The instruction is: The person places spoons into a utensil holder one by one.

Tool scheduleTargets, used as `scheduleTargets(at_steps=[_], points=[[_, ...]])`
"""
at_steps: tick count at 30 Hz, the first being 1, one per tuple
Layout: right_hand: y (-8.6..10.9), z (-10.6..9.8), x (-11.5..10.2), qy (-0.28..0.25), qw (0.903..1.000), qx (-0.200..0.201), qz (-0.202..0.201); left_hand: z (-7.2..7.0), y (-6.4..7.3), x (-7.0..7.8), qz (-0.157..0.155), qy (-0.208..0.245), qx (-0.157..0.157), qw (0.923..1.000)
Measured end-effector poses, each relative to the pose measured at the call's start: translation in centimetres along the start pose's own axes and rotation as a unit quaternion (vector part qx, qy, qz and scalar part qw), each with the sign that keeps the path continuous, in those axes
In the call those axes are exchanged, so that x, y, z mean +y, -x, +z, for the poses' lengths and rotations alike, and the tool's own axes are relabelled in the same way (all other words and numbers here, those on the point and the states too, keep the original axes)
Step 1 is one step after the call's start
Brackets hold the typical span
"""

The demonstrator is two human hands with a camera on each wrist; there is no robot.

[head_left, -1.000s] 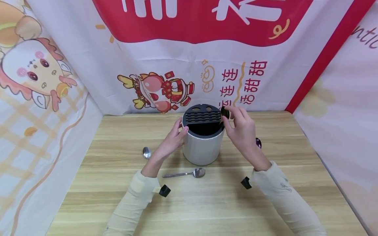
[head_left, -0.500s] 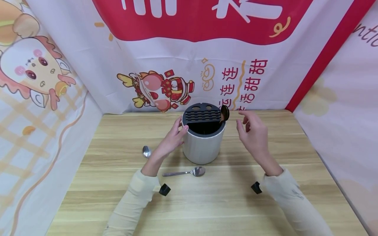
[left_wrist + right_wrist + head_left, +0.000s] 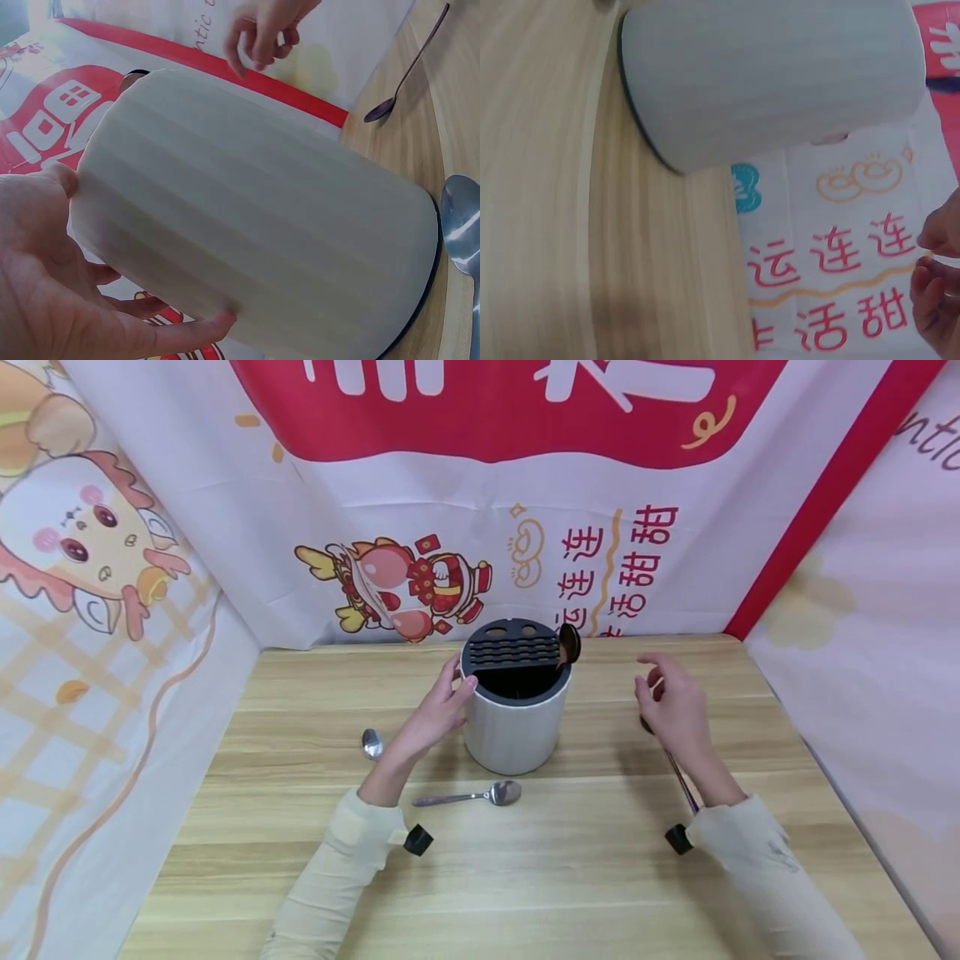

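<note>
A pale round utensil holder (image 3: 513, 735) with a black slotted top stands upright on the table. My left hand (image 3: 437, 712) holds its left side, the thumb at the rim and the fingers against the wall. At the right of the slotted top stands a dark spoon (image 3: 571, 645), bowl up, its handle hidden inside. Away to the right, my right hand (image 3: 675, 708) hangs loosely curled and holds nothing. Partly behind that hand and wrist lies another dark spoon (image 3: 681, 781), which the left wrist view shows resting on the table.
A silver spoon (image 3: 505, 792) lies in front of the holder. Another silver spoon (image 3: 371, 743) is at the left, partly covered by my left forearm. Behind the wooden table (image 3: 555, 877) hangs a printed cloth (image 3: 420, 493).
My right hand has let go of the dark spoon at the holder's top and moved right, away from it. My left hand stays on the holder.
</note>
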State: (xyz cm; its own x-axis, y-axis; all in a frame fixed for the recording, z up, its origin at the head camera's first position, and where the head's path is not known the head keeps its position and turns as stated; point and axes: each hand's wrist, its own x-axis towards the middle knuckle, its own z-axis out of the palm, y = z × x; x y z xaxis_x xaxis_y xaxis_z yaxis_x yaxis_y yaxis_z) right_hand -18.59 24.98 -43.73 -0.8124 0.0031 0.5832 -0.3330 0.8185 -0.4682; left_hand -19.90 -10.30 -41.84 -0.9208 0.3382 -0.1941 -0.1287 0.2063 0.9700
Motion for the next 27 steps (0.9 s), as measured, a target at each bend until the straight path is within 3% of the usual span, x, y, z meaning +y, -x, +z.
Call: scheduleTargets(at_steps=[4, 8, 11, 18, 27], points=[[-0.2, -0.4, 2.1, 0.021, 0.9938, -0.105, 0.029, -0.2, -0.1, 0.2, -0.009, -0.006, 0.001, 0.9999], [0.1, -0.5, 4.4, 0.036, 0.9687, -0.235, 0.072, -0.3, -0.3, 0.1, -0.017, -0.009, 0.005, 0.9998], [0.6, -0.1, 5.9, 0.037, 0.9498, -0.290, 0.112, -0.3, -0.3, 0.1, -0.021, -0.014, 0.009, 0.9996], [1.5, 0.8, 9.0, 0.047, 0.9292, -0.341, 0.134, -0.3, -0.1, 0.3, -0.019, -0.019, 0.014, 0.9996], [2.4, 1.6, 10.3, 0.045, 0.9336, -0.338, 0.110, -0.1, -0.3, 0.0, -0.013, -0.007, 0.006, 0.9999]])
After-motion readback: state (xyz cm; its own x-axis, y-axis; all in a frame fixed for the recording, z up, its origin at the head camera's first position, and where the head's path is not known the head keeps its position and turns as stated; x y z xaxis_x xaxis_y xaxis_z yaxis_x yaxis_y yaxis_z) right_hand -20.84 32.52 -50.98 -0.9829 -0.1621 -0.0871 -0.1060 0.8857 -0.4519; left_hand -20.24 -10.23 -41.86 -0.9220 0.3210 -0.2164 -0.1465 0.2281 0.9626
